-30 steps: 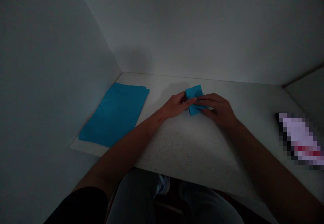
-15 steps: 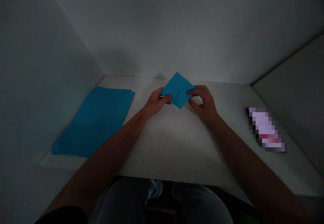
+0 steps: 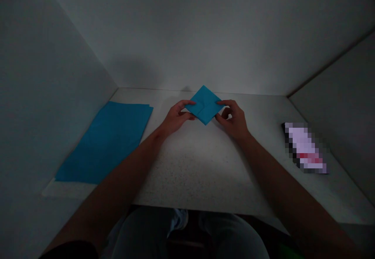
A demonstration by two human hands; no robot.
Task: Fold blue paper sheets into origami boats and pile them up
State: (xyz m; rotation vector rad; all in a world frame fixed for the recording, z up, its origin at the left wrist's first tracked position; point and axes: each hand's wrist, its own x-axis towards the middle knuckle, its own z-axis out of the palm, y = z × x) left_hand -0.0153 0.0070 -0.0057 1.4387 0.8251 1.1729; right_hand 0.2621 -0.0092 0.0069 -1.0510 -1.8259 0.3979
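Observation:
A folded blue paper (image 3: 204, 104), diamond-shaped with crease and flap lines on its face, is held up over the far part of the table. My left hand (image 3: 177, 116) pinches its left corner, fingers on the face and thumb at the lower edge. At the right corner, my right hand (image 3: 234, 118) grips it between fingers and thumb. The underside of the paper is hidden from me.
Larger blue paper sheets (image 3: 107, 143) lie stacked at the left of the white speckled table (image 3: 187, 173). On the right lies a blurred-out object with a dark edge, perhaps a phone (image 3: 306, 147). Walls (image 3: 190, 36) enclose the back and both sides.
The left fingers have shifted from a thumb-on-top hold to fingertips on the paper's face. The paper has tilted slightly and moved a little left; both hands still hold it.

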